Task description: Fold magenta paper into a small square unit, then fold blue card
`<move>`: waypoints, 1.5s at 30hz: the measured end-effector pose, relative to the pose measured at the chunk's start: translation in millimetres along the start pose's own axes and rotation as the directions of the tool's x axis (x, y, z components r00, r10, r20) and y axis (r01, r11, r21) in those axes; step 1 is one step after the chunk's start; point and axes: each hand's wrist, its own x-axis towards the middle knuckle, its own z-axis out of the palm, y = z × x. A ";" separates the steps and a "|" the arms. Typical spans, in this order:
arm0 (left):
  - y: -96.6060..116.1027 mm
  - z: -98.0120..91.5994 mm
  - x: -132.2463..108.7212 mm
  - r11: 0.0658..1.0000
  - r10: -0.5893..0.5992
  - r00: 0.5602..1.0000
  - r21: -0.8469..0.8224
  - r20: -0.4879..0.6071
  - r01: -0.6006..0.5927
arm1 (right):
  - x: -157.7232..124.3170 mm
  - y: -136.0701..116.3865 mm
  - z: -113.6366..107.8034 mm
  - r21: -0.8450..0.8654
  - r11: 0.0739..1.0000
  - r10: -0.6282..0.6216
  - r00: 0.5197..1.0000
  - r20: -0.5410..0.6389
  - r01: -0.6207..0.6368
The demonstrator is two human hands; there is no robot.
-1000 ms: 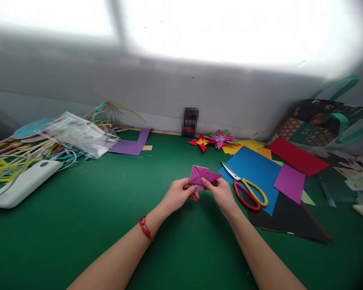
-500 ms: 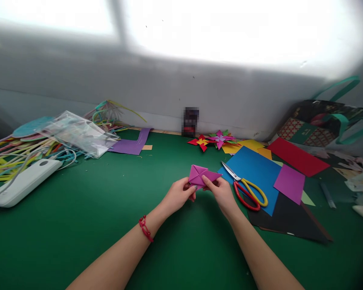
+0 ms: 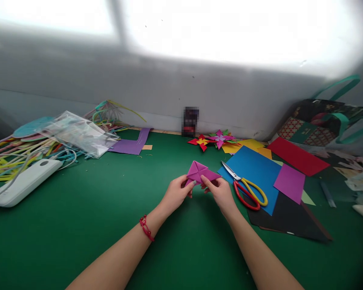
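Magenta folded-paper piece (image 3: 196,168) at frame centre, held in both hands: left hand (image 3: 177,193) pinches the lower left edge, right hand (image 3: 220,193) the right-hand flap, thumbs uppermost, apparently keeping folds flat. Red-and-yellow-handled metal scissors (image 3: 236,177), right of centre, overlap a blue paper sheet (image 3: 254,163), presumably kept within reach.

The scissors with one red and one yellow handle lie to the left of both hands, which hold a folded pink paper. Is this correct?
Not entirely. In the head view, the scissors lie to the right of the left hand and the right hand. Both hands do hold the folded pink paper.
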 end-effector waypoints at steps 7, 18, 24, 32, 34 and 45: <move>1.4 0.8 -1.3 0.977 -0.100 0.991 -0.179 0.091 0.115 | -2.3 -4.2 -1.2 -0.066 0.998 -0.010 0.999 0.034 0.013; 4.4 -3.4 1.0 0.976 -0.121 0.985 -0.168 0.120 0.140 | -2.7 -10.0 -5.2 -0.149 0.987 -0.057 0.997 0.047 0.063; 5.8 -5.2 1.5 0.976 -0.119 0.984 -0.165 0.135 0.141 | -3.4 -12.0 -4.7 -0.176 0.980 -0.082 0.995 0.049 0.090; 6.0 -1.8 -0.2 0.989 -0.048 0.988 -0.133 0.147 0.068 | -5.7 -4.4 0.4 -0.115 0.987 -0.114 0.993 0.026 0.116; 6.9 -1.7 -1.1 0.994 -0.028 0.990 -0.104 0.136 0.042 | -6.8 -3.3 1.4 -0.114 0.987 -0.113 0.993 0.011 0.114; 5.3 0.3 -0.3 0.980 -0.027 0.980 -0.189 0.198 0.065 | -6.9 -9.7 4.0 -0.121 0.985 -0.121 0.992 0.026 0.124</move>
